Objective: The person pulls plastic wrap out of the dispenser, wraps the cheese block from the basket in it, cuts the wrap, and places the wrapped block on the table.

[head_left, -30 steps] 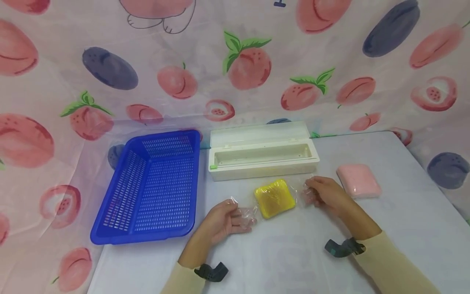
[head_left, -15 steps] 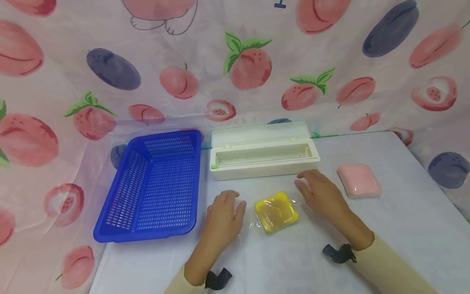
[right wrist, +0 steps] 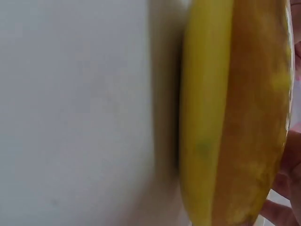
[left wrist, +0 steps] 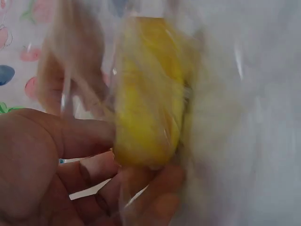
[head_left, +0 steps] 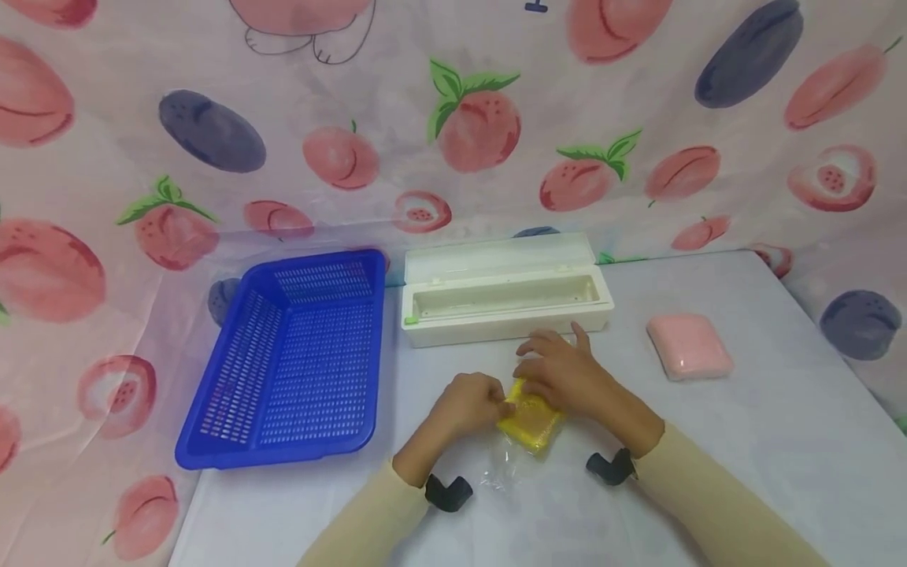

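Observation:
A yellow toast-shaped piece with a brown face, wrapped in clear plastic film, is between both hands above the white table. My left hand pinches its left edge; in the left wrist view, the thumb and fingers are at one end of the toast. Bent fingers of my right hand grip its far right corner, covering that part. Loose film trails off the near side. In the right wrist view the toast fills the right half, its brown face shiny under film.
A blue perforated basket stands to the left. Behind the hands lies a long white box with its lid raised. A pink wrapped square block sits on the table at right. A fruit-patterned cloth hangs behind.
Both hands first held the film's two ends, then let go and hovered beside the toast. Now they have come inward and hold the toast itself, which has turned, with film bunching around it.

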A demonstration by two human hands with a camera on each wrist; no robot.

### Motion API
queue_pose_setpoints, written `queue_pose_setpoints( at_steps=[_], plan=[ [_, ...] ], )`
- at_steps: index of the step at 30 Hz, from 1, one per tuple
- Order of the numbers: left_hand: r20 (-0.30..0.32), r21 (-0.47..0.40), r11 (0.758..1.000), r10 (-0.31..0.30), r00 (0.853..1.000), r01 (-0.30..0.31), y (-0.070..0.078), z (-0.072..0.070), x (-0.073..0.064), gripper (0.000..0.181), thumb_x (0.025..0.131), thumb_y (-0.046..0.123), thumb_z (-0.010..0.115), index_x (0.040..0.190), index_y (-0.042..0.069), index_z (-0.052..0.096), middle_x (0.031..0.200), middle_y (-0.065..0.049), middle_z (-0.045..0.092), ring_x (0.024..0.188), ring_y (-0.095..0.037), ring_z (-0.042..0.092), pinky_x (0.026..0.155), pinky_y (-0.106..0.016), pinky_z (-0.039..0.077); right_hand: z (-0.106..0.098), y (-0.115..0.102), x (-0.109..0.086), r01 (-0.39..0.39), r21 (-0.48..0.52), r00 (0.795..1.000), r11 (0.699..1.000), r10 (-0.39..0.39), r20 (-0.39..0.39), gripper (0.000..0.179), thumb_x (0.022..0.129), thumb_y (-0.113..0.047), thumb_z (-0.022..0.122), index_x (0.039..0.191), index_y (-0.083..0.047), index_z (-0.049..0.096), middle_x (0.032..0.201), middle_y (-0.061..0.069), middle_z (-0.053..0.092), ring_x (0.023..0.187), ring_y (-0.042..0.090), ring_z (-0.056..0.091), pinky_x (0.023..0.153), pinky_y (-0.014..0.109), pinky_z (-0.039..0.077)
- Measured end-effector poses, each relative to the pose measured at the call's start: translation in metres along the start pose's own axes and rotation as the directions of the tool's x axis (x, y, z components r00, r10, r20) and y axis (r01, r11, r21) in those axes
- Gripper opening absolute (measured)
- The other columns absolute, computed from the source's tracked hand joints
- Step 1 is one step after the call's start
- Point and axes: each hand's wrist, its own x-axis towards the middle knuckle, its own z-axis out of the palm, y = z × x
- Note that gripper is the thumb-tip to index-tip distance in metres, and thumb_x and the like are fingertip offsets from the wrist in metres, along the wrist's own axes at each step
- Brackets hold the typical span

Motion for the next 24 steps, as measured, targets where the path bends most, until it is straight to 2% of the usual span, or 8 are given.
queue_pose_setpoints(
  at_steps=[4, 8, 10, 12, 14, 17, 21, 24],
  plan=[
    [0.010, -0.075, 0.996, -0.044, 0.999, 0.044, 0.001, 0.009, -0.011, 0.031, 0.093, 0.030, 0.071, 0.067, 0.015, 0.062, 0.058, 0.005, 0.058, 0.056, -0.012, 0.053, 0.051, -0.025, 0.039, -0.001, -0.004, -0.005, -0.060, -0.023, 0.994, 0.998, 0.058, -0.092, 0.017, 0.087, -0.027, 0.080, 0.105, -0.028, 0.078, 0.142, 0.003, 0.060, 0.145, 0.035, 0.039, 0.111, 0.075, 0.027],
    [0.042, -0.235, 0.967, -0.091, 0.995, 0.098, 0.003, 0.019, -0.021, 0.033, 0.098, 0.026, 0.066, 0.069, 0.012, 0.057, 0.054, 0.000, 0.060, 0.049, -0.015, 0.059, 0.047, -0.026, 0.043, -0.006, -0.005, -0.018, -0.187, 0.067, 0.970, 0.980, 0.195, -0.145, 0.027, 0.090, -0.028, 0.077, 0.115, -0.018, 0.076, 0.133, 0.009, 0.060, 0.121, 0.032, 0.057, 0.094, 0.056, 0.051],
    [0.039, -0.319, 0.940, -0.112, 0.993, 0.119, 0.003, 0.023, -0.023, 0.030, 0.099, 0.022, 0.063, 0.072, 0.011, 0.055, 0.056, -0.002, 0.060, 0.049, -0.015, 0.062, 0.047, -0.025, 0.047, -0.011, -0.004, -0.026, -0.262, 0.144, 0.954, 0.954, 0.278, -0.108, 0.035, 0.092, -0.031, 0.075, 0.122, -0.013, 0.071, 0.119, 0.010, 0.063, 0.101, 0.027, 0.062, 0.078, 0.045, 0.054],
    [0.019, -0.397, 0.909, -0.130, 0.991, 0.126, 0.003, 0.025, -0.026, 0.027, 0.099, 0.019, 0.061, 0.075, 0.009, 0.055, 0.059, -0.005, 0.062, 0.049, -0.016, 0.064, 0.047, -0.025, 0.050, -0.015, -0.004, -0.033, -0.326, 0.253, 0.942, 0.911, 0.335, 0.009, 0.044, 0.094, -0.033, 0.072, 0.130, -0.007, 0.064, 0.101, 0.008, 0.063, 0.081, 0.022, 0.061, 0.066, 0.037, 0.051],
    [0.001, -0.466, 0.874, -0.153, 0.988, 0.136, 0.001, 0.028, -0.029, 0.024, 0.099, 0.017, 0.060, 0.078, 0.008, 0.054, 0.064, -0.006, 0.063, 0.052, -0.016, 0.067, 0.048, -0.026, 0.054, -0.017, -0.004, -0.038, -0.392, 0.371, 0.920, 0.842, 0.350, 0.178, 0.054, 0.097, -0.037, 0.068, 0.138, -0.005, 0.054, 0.091, 0.007, 0.062, 0.071, 0.019, 0.062, 0.062, 0.034, 0.049],
    [-0.019, -0.551, 0.823, -0.178, 0.984, 0.138, -0.002, 0.030, -0.034, 0.023, 0.100, 0.017, 0.061, 0.081, 0.006, 0.054, 0.069, -0.010, 0.065, 0.056, -0.018, 0.071, 0.051, -0.030, 0.058, -0.014, -0.007, -0.044, -0.480, 0.548, 0.872, 0.685, 0.307, 0.380, 0.071, 0.097, -0.040, 0.068, 0.150, -0.004, 0.036, 0.095, 0.011, 0.061, 0.066, 0.018, 0.066, 0.061, 0.034, 0.054],
    [-0.020, -0.632, 0.765, -0.176, 0.984, 0.124, -0.007, 0.032, -0.040, 0.025, 0.101, 0.023, 0.062, 0.087, 0.005, 0.054, 0.069, -0.010, 0.069, 0.060, -0.022, 0.074, 0.055, -0.031, 0.059, -0.009, -0.014, -0.052, -0.537, 0.706, 0.844, 0.462, 0.289, 0.452, 0.089, 0.094, -0.035, 0.074, 0.155, -0.011, 0.015, 0.129, 0.022, 0.051, 0.074, 0.023, 0.073, 0.067, 0.038, 0.062],
    [0.033, -0.729, 0.670, -0.176, 0.984, 0.144, -0.010, 0.035, -0.047, 0.026, 0.102, 0.028, 0.062, 0.097, 0.005, 0.052, 0.072, -0.014, 0.072, 0.063, -0.026, 0.075, 0.059, -0.034, 0.061, -0.008, -0.019, -0.058, -0.562, 0.752, 0.824, 0.343, 0.307, 0.476, 0.091, 0.092, -0.030, 0.077, 0.152, -0.010, 0.011, 0.145, 0.026, 0.039, 0.081, 0.025, 0.075, 0.071, 0.041, 0.064]
  ],
)
